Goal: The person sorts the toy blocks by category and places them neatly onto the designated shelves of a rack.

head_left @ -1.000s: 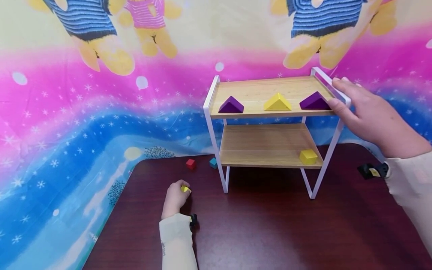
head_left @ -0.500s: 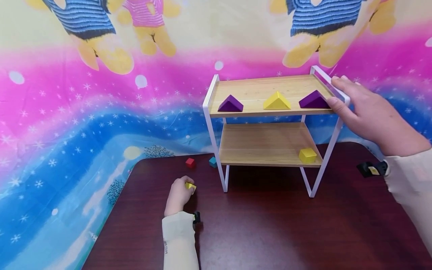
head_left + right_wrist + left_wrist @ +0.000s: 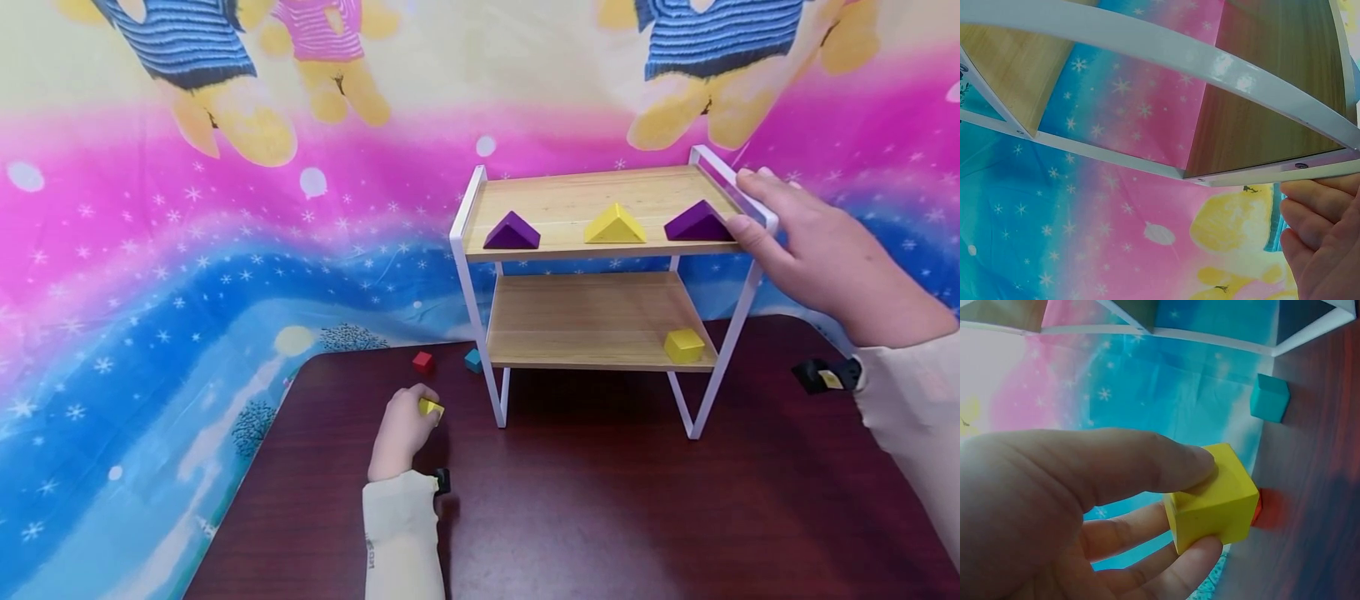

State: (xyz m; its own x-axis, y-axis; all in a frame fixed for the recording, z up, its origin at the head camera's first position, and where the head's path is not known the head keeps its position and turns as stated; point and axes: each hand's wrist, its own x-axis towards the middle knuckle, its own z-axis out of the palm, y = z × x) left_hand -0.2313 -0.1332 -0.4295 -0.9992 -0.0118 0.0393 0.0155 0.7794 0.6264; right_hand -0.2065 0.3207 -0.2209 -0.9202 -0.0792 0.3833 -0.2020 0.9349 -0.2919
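My left hand (image 3: 401,425) pinches a yellow cube (image 3: 1222,500) between thumb and fingers, low over the left part of the dark table. In the left wrist view the thumb lies along one face, with fingertips on the opposite side. My right hand (image 3: 832,258) rests with extended fingers at the right side rail of a two-tier wooden rack (image 3: 585,317) with a white frame. Its thumb tip overlaps the edge of a purple triangular block (image 3: 699,223) on the top shelf. In the right wrist view, fingers (image 3: 1316,203) lie along the rail's outer side.
A yellow triangular block (image 3: 615,225) and another purple triangular block (image 3: 512,232) stand along the top shelf's front. A yellow cube-like block (image 3: 684,346) sits at the lower shelf's right. A red cube (image 3: 423,362) and a teal cube (image 3: 473,360) lie on the table (image 3: 600,517) behind my left hand.
My left hand has moved a little right and farther back, carrying the yellow cube, which shows more now. The right hand has stayed at the rail, and the rack's blocks are unmoved.
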